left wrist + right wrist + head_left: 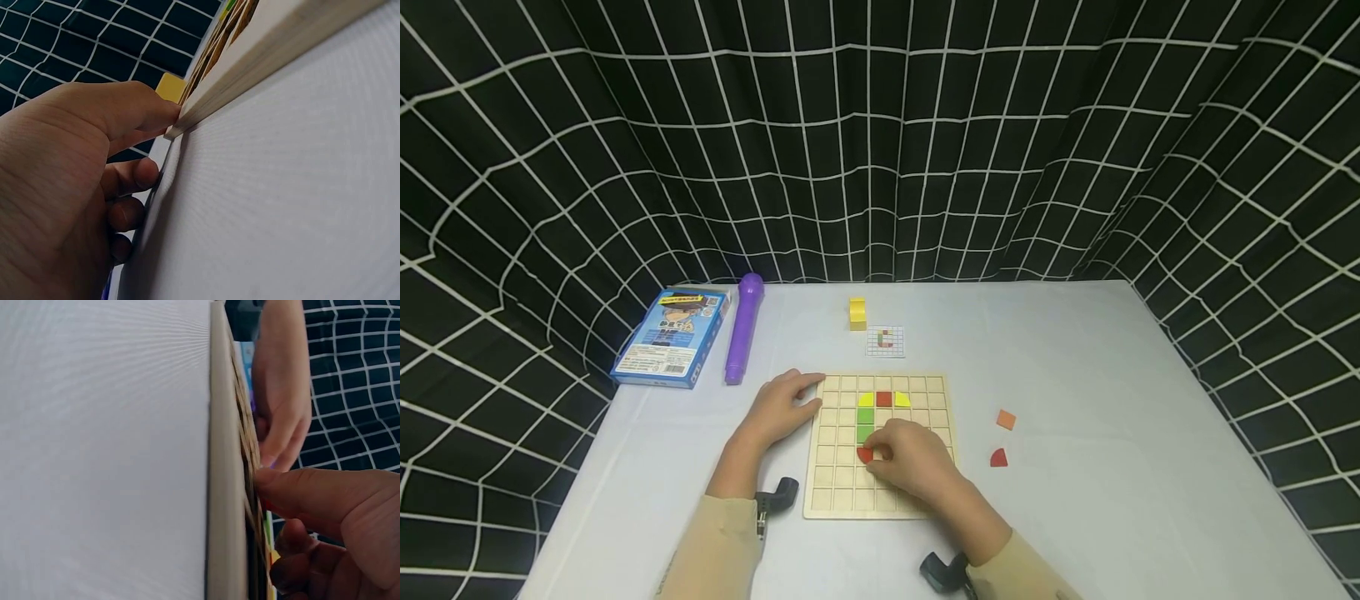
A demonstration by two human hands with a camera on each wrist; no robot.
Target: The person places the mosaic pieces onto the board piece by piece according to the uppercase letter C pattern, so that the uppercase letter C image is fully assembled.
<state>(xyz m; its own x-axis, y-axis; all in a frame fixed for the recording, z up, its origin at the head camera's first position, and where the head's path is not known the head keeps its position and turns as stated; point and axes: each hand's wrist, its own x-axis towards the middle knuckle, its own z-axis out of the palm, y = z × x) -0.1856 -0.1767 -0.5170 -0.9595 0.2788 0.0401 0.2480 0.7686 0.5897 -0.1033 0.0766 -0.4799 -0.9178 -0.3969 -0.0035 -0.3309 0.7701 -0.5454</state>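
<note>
A square wooden grid board (834, 477) lies on the table. My left hand (780, 408) rests at its left edge, thumb and index finger spread and touching the rim; the left wrist view shows the thumb against the board's side. With thumb and index finger my right hand (916, 457) pinches a red quarter-round tile (865, 455) at a cell below two green square tiles (865, 423). Above the greens lies a yellow tile (867, 400), then a red square tile (883, 399) and another yellow tile (902, 400). The right hand covers part of the board.
Right of the board lie an orange square tile (1006, 420) and a red quarter-round tile (998, 457). Behind it are a pattern card (885, 342) and a yellow block (857, 314). A purple stick (744, 329) and a blue box (672, 337) lie at the back left.
</note>
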